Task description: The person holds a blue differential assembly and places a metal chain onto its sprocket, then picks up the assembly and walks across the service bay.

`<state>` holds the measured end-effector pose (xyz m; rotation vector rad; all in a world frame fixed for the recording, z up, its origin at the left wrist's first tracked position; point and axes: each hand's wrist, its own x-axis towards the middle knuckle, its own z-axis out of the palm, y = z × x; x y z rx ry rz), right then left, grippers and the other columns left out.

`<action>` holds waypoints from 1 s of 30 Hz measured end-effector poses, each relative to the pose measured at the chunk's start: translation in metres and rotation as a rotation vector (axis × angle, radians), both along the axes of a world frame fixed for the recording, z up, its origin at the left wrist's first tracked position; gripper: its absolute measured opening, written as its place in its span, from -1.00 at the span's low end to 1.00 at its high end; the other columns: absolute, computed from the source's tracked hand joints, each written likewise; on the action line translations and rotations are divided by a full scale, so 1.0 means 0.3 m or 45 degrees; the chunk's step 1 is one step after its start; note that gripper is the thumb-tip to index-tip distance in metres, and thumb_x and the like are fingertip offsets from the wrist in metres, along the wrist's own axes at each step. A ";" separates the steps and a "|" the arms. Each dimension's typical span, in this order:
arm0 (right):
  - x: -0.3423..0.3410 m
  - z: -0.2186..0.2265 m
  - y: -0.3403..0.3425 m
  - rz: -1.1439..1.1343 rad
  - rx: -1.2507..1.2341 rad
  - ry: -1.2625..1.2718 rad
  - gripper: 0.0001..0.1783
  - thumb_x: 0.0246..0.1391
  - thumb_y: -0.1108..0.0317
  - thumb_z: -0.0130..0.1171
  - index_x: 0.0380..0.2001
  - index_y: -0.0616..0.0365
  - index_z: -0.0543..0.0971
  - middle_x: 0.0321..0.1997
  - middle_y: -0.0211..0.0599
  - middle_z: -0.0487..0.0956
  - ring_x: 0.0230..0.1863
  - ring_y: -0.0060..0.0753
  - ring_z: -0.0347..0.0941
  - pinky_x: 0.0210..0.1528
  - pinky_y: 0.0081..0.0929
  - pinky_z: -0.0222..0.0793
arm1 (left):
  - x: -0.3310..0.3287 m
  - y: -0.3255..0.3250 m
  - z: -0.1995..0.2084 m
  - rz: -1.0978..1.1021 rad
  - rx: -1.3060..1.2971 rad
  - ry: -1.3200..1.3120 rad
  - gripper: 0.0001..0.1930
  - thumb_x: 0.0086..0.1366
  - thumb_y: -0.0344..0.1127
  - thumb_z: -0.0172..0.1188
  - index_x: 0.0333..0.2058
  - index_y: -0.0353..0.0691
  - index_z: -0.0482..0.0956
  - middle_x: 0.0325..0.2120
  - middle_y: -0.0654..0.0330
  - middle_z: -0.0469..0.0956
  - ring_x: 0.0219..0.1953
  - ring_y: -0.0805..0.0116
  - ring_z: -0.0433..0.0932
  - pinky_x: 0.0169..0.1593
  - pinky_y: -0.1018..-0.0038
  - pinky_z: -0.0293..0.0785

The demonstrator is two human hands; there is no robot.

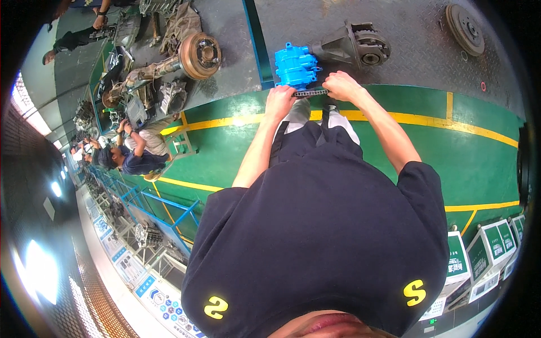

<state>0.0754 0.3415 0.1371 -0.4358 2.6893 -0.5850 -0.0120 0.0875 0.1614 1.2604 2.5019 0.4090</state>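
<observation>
A dark metal link chain (310, 93) is stretched nearly level between my two hands, just off the near edge of the workbench. My left hand (280, 102) has its fingers closed around the chain's left end. At the other end, my right hand (342, 87) grips it with bent fingers. Right behind the chain, a bright blue cast housing (296, 66) stands at the bench edge. Touching or nearly touching it on the right is a dark metal differential housing (360, 48) with a gear part inside.
The dark workbench top (417, 62) spreads ahead, with a brake drum (465, 29) far right. On the left, a rusty axle with a hub drum (200, 56) lies among metal parts. Other people (138, 152) work further left. White and green boxes (487, 250) stand behind me on the right.
</observation>
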 end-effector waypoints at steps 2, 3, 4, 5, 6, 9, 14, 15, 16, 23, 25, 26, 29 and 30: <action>0.008 -0.032 -0.005 -0.015 0.004 -0.025 -0.83 -0.09 0.34 0.30 -0.38 0.15 0.64 -0.26 -0.23 0.63 -0.02 -0.13 0.52 0.04 -0.14 0.41 | 0.005 0.004 -0.006 -0.018 -0.035 0.011 -0.82 0.08 -0.31 0.31 -0.30 -0.15 0.65 -0.36 0.15 0.59 -0.18 0.11 0.56 -0.12 0.18 0.46; 0.012 -0.052 -0.009 -0.029 0.003 0.028 -0.82 -0.09 0.35 0.29 -0.36 0.14 0.64 -0.24 -0.24 0.62 0.00 -0.14 0.50 0.05 -0.13 0.41 | 0.009 0.006 -0.009 -0.035 -0.047 0.038 -0.81 0.09 -0.32 0.30 -0.28 -0.14 0.64 -0.34 0.17 0.58 -0.17 0.13 0.55 -0.10 0.19 0.46; 0.018 -0.073 -0.012 -0.044 0.002 0.079 -0.82 -0.09 0.36 0.28 -0.35 0.13 0.64 -0.21 -0.26 0.60 0.02 -0.15 0.49 0.06 -0.12 0.40 | 0.013 0.007 -0.012 -0.053 -0.060 0.063 -0.80 0.09 -0.32 0.29 -0.27 -0.12 0.63 -0.33 0.19 0.58 -0.15 0.16 0.55 -0.09 0.20 0.45; 0.027 -0.094 -0.015 -0.045 -0.002 0.073 -0.82 -0.09 0.36 0.28 -0.35 0.13 0.64 -0.21 -0.26 0.60 0.02 -0.15 0.49 0.06 -0.12 0.40 | 0.017 0.007 -0.017 -0.054 -0.065 0.056 -0.80 0.09 -0.32 0.29 -0.27 -0.12 0.63 -0.33 0.19 0.58 -0.15 0.16 0.55 -0.09 0.20 0.45; 0.023 -0.098 -0.021 -0.066 -0.008 0.170 -0.85 -0.09 0.38 0.25 -0.38 0.12 0.64 -0.24 -0.28 0.61 0.01 -0.17 0.49 0.05 -0.13 0.41 | 0.015 0.002 -0.017 -0.084 -0.070 0.100 -0.77 0.08 -0.31 0.33 -0.25 -0.12 0.63 -0.33 0.19 0.57 -0.17 0.13 0.55 -0.11 0.20 0.45; 0.013 -0.105 -0.021 -0.092 -0.005 0.300 -0.88 -0.09 0.39 0.23 -0.40 0.11 0.65 -0.25 -0.30 0.61 0.01 -0.20 0.49 0.04 -0.14 0.42 | 0.015 -0.007 -0.020 -0.121 -0.094 0.147 -0.74 0.07 -0.29 0.36 -0.22 -0.13 0.62 -0.34 0.19 0.56 -0.18 0.11 0.55 -0.11 0.19 0.46; -0.004 -0.095 -0.002 -0.076 0.014 0.295 -0.86 -0.09 0.38 0.24 -0.38 0.09 0.65 -0.24 -0.32 0.60 0.02 -0.22 0.48 0.04 -0.15 0.43 | 0.008 -0.001 -0.036 -0.156 -0.083 0.160 -0.76 0.06 -0.31 0.32 -0.26 -0.15 0.59 -0.35 0.17 0.54 -0.20 0.10 0.56 -0.13 0.18 0.47; -0.002 -0.098 -0.001 -0.062 0.008 0.261 -0.86 -0.09 0.39 0.25 -0.38 0.09 0.65 -0.25 -0.32 0.60 0.00 -0.22 0.48 0.04 -0.15 0.43 | 0.008 0.001 -0.042 -0.169 -0.112 0.182 -0.81 0.07 -0.33 0.30 -0.31 -0.14 0.56 -0.35 0.18 0.54 -0.21 0.13 0.56 -0.13 0.21 0.47; -0.002 -0.101 0.002 -0.049 0.002 0.228 -0.85 -0.10 0.39 0.25 -0.37 0.09 0.65 -0.25 -0.32 0.60 -0.01 -0.22 0.48 0.03 -0.15 0.43 | 0.004 0.005 -0.048 -0.182 -0.142 0.204 -0.86 0.07 -0.35 0.27 -0.36 -0.14 0.54 -0.36 0.20 0.54 -0.21 0.17 0.56 -0.13 0.23 0.47; -0.020 -0.123 -0.031 -0.072 0.011 0.270 -0.82 -0.17 0.37 0.25 -0.40 0.15 0.59 -0.26 -0.23 0.58 -0.04 -0.14 0.47 -0.03 -0.14 0.43 | -0.008 0.005 -0.038 -0.125 -0.266 0.197 -0.95 0.10 -0.40 0.15 -0.43 -0.19 0.54 -0.44 0.07 0.56 -0.34 0.07 0.62 -0.28 0.16 0.57; -0.030 -0.103 -0.059 -0.090 0.027 0.332 -0.77 -0.21 0.37 0.24 -0.38 0.17 0.56 -0.27 -0.16 0.58 -0.08 -0.08 0.48 -0.08 -0.13 0.42 | -0.013 -0.035 -0.086 -0.134 -0.283 0.237 -0.92 0.12 -0.39 0.12 -0.48 -0.22 0.56 -0.48 0.02 0.60 -0.38 0.11 0.68 -0.36 0.22 0.63; -0.007 -0.142 -0.055 -0.130 0.043 0.315 -0.75 -0.21 0.37 0.24 -0.36 0.16 0.56 -0.29 -0.15 0.58 -0.10 -0.07 0.49 -0.09 -0.12 0.43 | 0.000 -0.019 -0.073 -0.137 -0.218 0.222 -0.92 0.12 -0.39 0.11 -0.46 -0.22 0.57 -0.48 0.02 0.60 -0.38 0.09 0.67 -0.33 0.18 0.62; 0.032 -0.135 -0.082 -0.163 0.081 0.253 -0.79 -0.17 0.36 0.23 -0.38 0.15 0.55 -0.30 -0.15 0.57 -0.13 -0.06 0.49 -0.15 -0.09 0.46 | 0.027 -0.026 -0.110 -0.090 -0.249 0.126 -0.91 0.17 -0.36 0.09 -0.40 -0.17 0.55 -0.42 0.07 0.59 -0.34 0.07 0.64 -0.26 0.17 0.59; 0.046 -0.174 -0.087 -0.179 0.093 0.215 -0.81 -0.16 0.34 0.23 -0.40 0.15 0.55 -0.31 -0.15 0.57 -0.15 -0.06 0.50 -0.17 -0.08 0.46 | 0.031 -0.025 -0.107 -0.143 -0.215 0.076 -0.90 0.19 -0.35 0.07 -0.35 -0.17 0.54 -0.36 0.08 0.57 -0.26 0.10 0.62 -0.20 0.19 0.57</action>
